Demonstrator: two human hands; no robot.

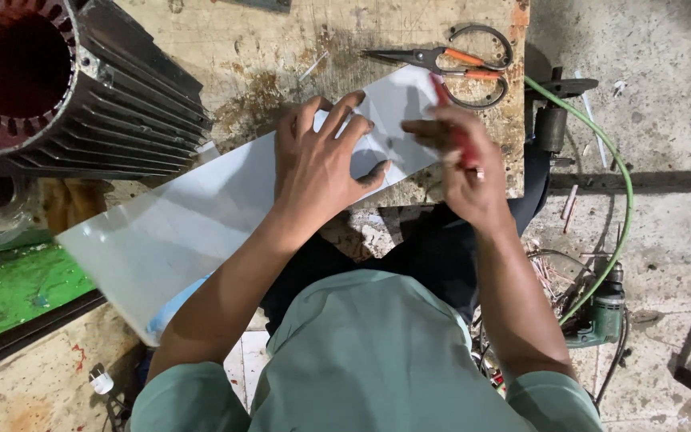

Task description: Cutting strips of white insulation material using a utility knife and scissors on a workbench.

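Observation:
A long pale grey sheet (193, 216) lies slanted across the worn wooden board (265, 48), its lower left end hanging past the board's edge. My left hand (321, 156) presses flat on the sheet, fingers spread. My right hand (461, 164) is closed around a thin red pen-like tool (451, 120) whose tip rests near the sheet's upper right end. The motion blurs the right hand slightly.
Orange-handled scissors (457, 68) lie on the board beyond my right hand. A finned motor stator housing (73, 88) fills the upper left. A green hose (613, 176) runs down to a green power drill (601, 312) on the concrete floor. Green surface at left.

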